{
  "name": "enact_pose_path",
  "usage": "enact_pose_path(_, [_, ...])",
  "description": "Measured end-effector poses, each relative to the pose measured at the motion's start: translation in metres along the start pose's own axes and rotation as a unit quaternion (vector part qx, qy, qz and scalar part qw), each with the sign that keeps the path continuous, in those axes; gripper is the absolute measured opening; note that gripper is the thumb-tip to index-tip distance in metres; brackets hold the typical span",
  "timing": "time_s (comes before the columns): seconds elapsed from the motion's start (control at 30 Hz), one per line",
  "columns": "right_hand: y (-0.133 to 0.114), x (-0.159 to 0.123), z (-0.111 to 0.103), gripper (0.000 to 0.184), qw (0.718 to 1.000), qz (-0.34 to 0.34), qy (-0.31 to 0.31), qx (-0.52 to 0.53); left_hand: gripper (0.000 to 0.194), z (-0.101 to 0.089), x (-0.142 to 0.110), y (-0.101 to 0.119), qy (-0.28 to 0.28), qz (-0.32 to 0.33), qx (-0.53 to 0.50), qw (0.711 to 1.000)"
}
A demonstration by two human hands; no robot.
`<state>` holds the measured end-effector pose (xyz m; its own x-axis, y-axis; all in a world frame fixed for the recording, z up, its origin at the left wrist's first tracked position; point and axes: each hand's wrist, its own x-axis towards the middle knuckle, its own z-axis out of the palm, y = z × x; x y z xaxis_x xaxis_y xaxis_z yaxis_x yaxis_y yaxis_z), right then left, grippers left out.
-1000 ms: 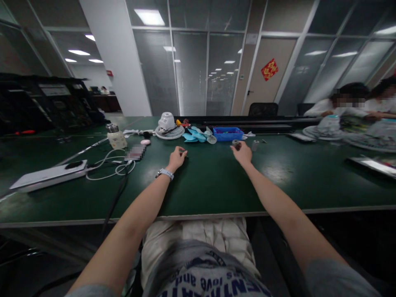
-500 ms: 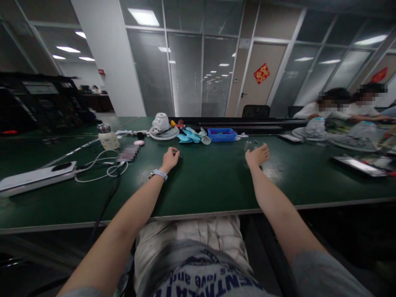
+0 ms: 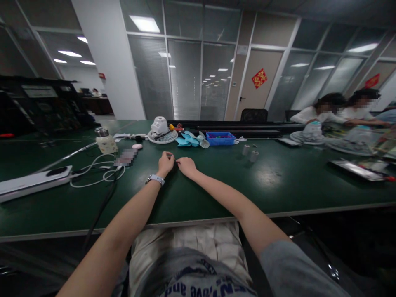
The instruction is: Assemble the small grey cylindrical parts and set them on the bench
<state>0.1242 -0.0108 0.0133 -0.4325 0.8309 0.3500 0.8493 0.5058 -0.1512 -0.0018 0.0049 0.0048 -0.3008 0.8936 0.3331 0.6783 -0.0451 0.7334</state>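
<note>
Over the green table (image 3: 216, 181), my left hand (image 3: 166, 163) is closed, thumb and fingertips pinched together. Close to its right, my right hand (image 3: 187, 167) has its fingers pressed together and pointing left. Something small and dark shows at the fingertips between the hands, too small to name. Two small grey cylinders (image 3: 254, 156) stand upright on the table to the right, and a tiny metal piece (image 3: 255, 145) lies behind them.
Behind my hands sit a white fan body on a round grille (image 3: 162, 136), light-blue fan blades (image 3: 188, 139) and a blue basket (image 3: 220, 139). On the left are a bottle (image 3: 105, 141), white cables (image 3: 89, 170) and a white device (image 3: 35, 182). Two people sit at the right.
My right hand has moved left from beside the grey cylinders to my left hand; the cylinders now show fully. My left hand has stayed in nearly the same place.
</note>
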Motion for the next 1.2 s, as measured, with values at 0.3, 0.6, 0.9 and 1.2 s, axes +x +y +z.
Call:
enact_pose_path(0.3, [0.091,-0.054,-0.061,0.041,0.993,-0.021,0.097,-0.061,0.022,0.005,0.005,-0.004,-0.018,0.006,-0.002,1.000])
enact_pose_path(0.6, [0.251,-0.129,-0.125,0.025,0.871,0.371,0.311,-0.086,0.020,0.002,0.002,-0.001,-0.024,-0.001,0.006,1.000])
enact_pose_path(0.9, [0.259,-0.125,-0.113,0.023,0.863,0.394,0.303,-0.089,0.020,0.000,-0.001,0.004,-0.039,0.007,0.004,0.999])
enact_pose_path(1.2, [0.265,-0.129,-0.108,0.026,0.866,0.376,0.321,-0.078,0.020,0.002,0.000,0.001,-0.041,0.016,0.005,0.999])
